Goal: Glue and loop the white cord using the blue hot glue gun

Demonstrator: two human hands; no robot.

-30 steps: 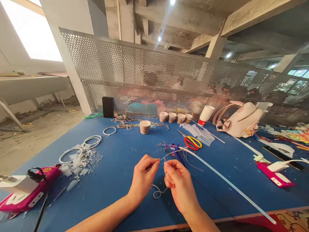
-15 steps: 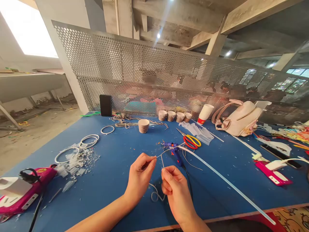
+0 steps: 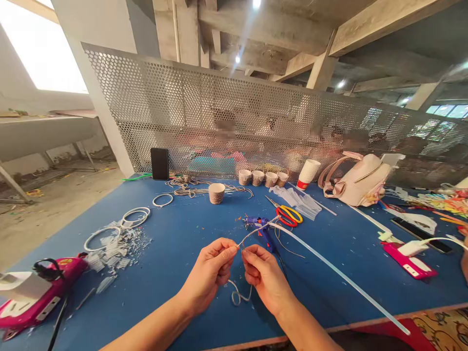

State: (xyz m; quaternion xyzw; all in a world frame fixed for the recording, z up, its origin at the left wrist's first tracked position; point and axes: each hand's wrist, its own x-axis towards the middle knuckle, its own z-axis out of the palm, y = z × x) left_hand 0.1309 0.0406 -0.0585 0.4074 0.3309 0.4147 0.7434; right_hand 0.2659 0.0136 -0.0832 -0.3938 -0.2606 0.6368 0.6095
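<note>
A thin grey cord (image 3: 256, 230) runs between my two hands above the front middle of the blue table. My left hand (image 3: 215, 261) pinches it between thumb and forefinger. Close beside it on the right, my right hand (image 3: 261, 267) pinches the cord too, fingers curled. One length stretches up to the right, over the blue glue gun (image 3: 263, 233); a loose loop (image 3: 237, 296) hangs or lies below, between the hands. Behind the gun are red-and-yellow scissors (image 3: 289, 215). A long translucent glue stick (image 3: 343, 275) slants from the gun toward the front right.
A cord-wrapped cup (image 3: 217, 193) stands mid-table, several more behind. White rings (image 3: 163, 200) and plastic scraps (image 3: 119, 248) lie left. Pink power strips (image 3: 409, 261) sit at both sides. A pink bag (image 3: 356, 180) and paper cups (image 3: 308, 174) are back right. Another person's hand (image 3: 464, 253) shows at the right edge.
My right hand has moved up, closer to my left hand, with the cord still pinched. My left hand has shifted slightly down. Another person's hand has appeared at the right edge.
</note>
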